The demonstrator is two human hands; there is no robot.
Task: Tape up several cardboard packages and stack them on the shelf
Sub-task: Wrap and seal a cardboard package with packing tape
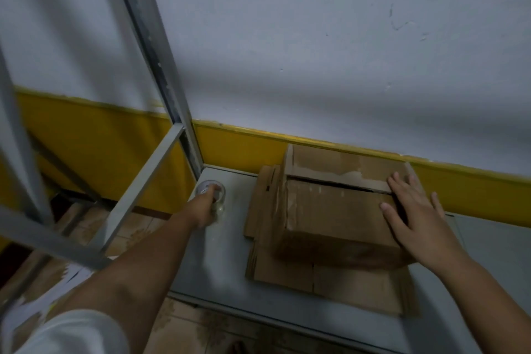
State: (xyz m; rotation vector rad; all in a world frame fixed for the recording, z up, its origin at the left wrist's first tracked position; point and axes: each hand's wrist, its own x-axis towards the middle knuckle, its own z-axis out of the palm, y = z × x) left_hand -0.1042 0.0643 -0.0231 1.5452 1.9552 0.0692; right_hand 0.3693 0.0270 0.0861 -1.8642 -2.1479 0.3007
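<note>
A brown cardboard box (330, 210) stands on a stack of flattened cardboard sheets (339, 284) on a grey shelf board (221, 261). Its top flaps meet with a dark gap between them. My right hand (413, 215) lies flat with straight, spread fingers on the box's right top edge. A clear tape roll (211, 190) sits at the shelf's back left corner. My left hand (205, 207) reaches onto the roll, fingers curled over it with one finger in its hole.
A grey metal shelf upright (161, 66) and crossbars (140, 190) rise at the left. A white wall with a yellow lower band (238, 146) runs right behind the shelf. Tiled floor (201, 327) shows below the shelf's front edge.
</note>
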